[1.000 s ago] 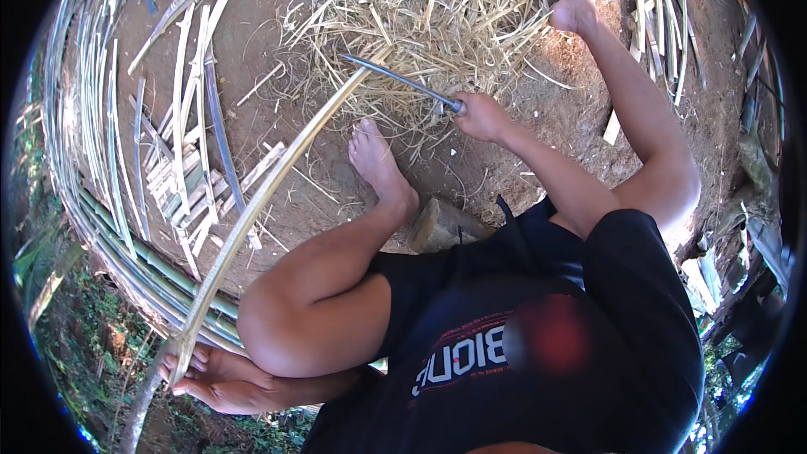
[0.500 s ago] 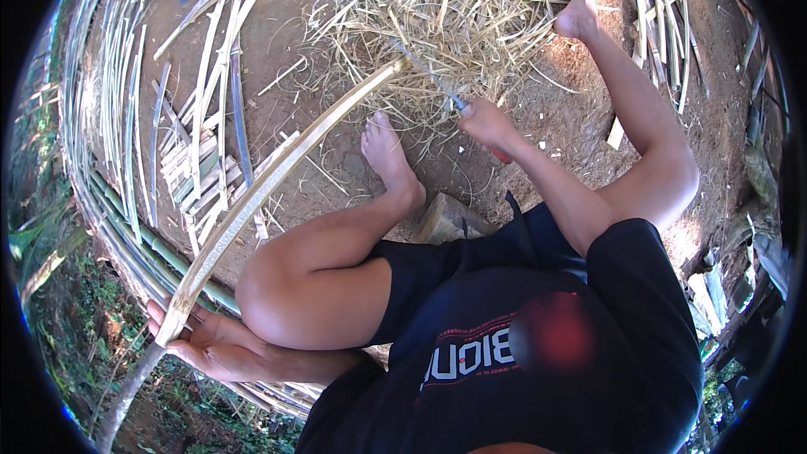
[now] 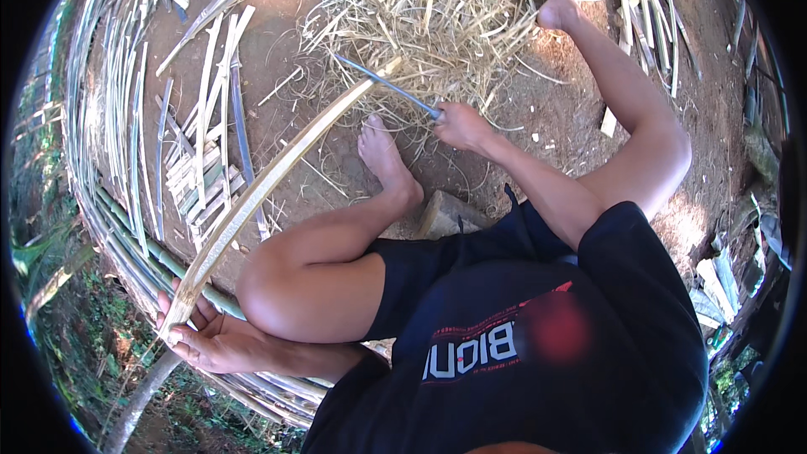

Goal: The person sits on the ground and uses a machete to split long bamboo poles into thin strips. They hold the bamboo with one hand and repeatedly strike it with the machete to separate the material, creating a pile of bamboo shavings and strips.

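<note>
A long, pale split-bamboo strip (image 3: 277,170) slants from the lower left up to the middle of the ground. My left hand (image 3: 210,343) is closed on its lower part beside my bent left knee, thumb on top and fingers partly behind it. My right hand (image 3: 465,127) grips a knife (image 3: 391,87) with a long, narrow blade; its handle is hidden in the fist. The blade points up and left, crossing the strip close to its far end. Whether they touch, I cannot tell. Below my left hand a grey pole (image 3: 139,408) runs on in nearly the same line.
A heap of thin shavings (image 3: 454,21) covers the ground ahead. Bamboo strips (image 3: 223,109) lie at the left, with short split pieces (image 3: 197,172) beneath. More strips (image 3: 651,13) lie at the upper right. A wooden block (image 3: 450,214) sits between my legs. Green poles (image 3: 151,256) edge the left side.
My right hand and the knife have moved left and slightly down, the blade now across the strip near its far end. My left hand has shifted slightly right, still on the strip.
</note>
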Action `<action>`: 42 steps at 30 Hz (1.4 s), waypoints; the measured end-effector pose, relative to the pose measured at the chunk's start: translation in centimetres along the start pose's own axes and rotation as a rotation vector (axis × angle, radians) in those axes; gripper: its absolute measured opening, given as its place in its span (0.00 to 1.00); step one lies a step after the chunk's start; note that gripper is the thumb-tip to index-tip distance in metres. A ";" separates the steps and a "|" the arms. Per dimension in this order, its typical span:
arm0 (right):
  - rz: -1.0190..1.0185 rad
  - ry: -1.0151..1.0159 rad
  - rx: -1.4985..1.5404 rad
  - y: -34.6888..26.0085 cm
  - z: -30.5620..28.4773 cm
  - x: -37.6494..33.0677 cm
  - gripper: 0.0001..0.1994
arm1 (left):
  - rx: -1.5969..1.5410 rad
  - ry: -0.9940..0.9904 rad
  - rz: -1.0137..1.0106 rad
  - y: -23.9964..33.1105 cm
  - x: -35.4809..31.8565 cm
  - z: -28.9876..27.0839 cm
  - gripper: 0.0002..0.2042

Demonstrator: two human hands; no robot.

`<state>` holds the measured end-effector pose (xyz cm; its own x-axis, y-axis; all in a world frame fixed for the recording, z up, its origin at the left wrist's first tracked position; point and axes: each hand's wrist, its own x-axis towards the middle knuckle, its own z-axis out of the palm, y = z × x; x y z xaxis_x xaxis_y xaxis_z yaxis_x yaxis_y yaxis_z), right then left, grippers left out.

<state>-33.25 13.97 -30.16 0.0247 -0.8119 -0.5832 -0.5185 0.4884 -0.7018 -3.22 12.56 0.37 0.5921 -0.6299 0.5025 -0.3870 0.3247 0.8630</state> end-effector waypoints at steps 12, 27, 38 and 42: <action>0.004 -0.079 -0.081 1.1 -1.7 0.1 0.13 | 0.206 -0.005 0.134 1.0 -1.0 0.9 0.20; 0.073 -0.002 0.010 1.6 -1.3 1.6 0.12 | 0.151 -0.052 0.103 0.9 -0.7 0.8 0.18; -0.137 -0.009 0.081 -3.9 -1.7 -2.9 0.10 | 0.058 -0.169 0.064 0.3 0.1 -0.9 0.19; -0.419 -0.016 0.036 -6.5 0.7 -5.1 0.13 | 0.029 -0.161 0.075 1.3 0.0 -1.2 0.19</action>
<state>-29.37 15.13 -22.93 0.2406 -0.9377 -0.2509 -0.4303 0.1287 -0.8935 -2.85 13.81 1.52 0.4412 -0.7102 0.5486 -0.4471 0.3560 0.8206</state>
